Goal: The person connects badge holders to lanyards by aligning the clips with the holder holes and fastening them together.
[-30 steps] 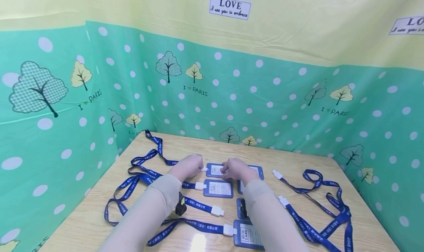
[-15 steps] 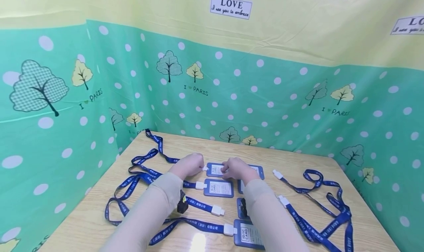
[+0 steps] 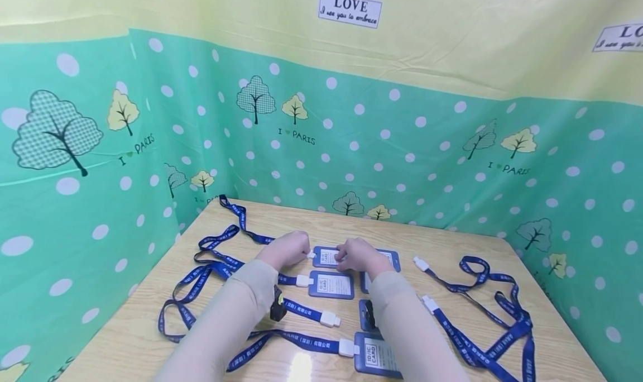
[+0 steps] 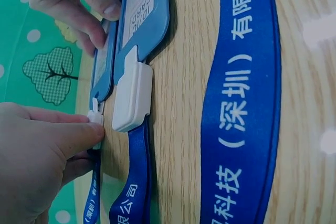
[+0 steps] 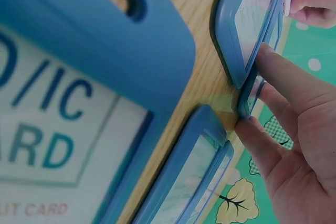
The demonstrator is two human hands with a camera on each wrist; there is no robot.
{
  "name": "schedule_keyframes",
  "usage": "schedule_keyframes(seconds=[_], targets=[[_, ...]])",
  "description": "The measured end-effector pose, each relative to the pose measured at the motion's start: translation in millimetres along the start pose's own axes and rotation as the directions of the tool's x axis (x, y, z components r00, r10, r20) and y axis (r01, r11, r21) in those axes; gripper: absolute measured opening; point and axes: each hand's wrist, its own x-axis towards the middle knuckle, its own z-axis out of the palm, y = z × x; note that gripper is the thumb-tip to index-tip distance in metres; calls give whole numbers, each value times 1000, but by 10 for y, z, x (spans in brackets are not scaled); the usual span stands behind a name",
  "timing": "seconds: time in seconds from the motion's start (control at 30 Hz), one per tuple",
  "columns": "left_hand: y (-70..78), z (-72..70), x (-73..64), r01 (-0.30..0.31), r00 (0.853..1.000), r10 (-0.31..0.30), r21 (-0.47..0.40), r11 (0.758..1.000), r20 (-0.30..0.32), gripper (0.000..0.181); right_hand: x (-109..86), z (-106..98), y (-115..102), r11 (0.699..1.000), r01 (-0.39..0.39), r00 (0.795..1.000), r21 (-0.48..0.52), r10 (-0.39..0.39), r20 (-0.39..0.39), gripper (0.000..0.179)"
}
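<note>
From my remote post I see the left hand (image 3: 286, 252), fingers drawn together, pinching a white plastic lanyard clip (image 4: 95, 116) by the end of the far blue ID badge holder (image 3: 325, 257). I cannot tell whether the clip is hooked in. The right hand (image 3: 360, 255) grips that holder's other end, thumb and fingers bent at its edges. It lies at the back of the wood-grain bench (image 3: 281, 211). Just nearer is a second badge holder (image 3: 331, 285), clipped to its blue lanyard. Nearest me, another clipped holder (image 3: 375, 357) lies partly behind the right sleeve (image 3: 414, 326). To the right, two blue lanyards (image 3: 507, 329) lie loosely looped. A green and yellow tree-print curtain (image 3: 321, 164) hangs behind.
</note>
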Motion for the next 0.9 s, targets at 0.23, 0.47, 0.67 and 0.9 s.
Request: schedule_keyframes(seconds=[0.23, 0.47, 0.67, 0.9], targets=[[46, -48, -24, 18, 1000, -18, -20, 1000, -4, 11, 15, -7, 2, 1000, 2, 1000, -10, -2, 7, 24], [80, -76, -38, 52, 999, -52, -25, 998, 14, 12, 16, -8, 0, 1000, 13, 1000, -24, -13, 12, 25], [76, -65, -16, 59, 998, -58, -29, 998, 18, 15, 21, -2, 18, 1000, 16, 1000, -17, -15, 11, 26], [37, -34, 7, 62, 998, -61, -56, 996, 17, 13, 32, 5, 37, 1000, 21, 1000, -17, -21, 11, 25]])
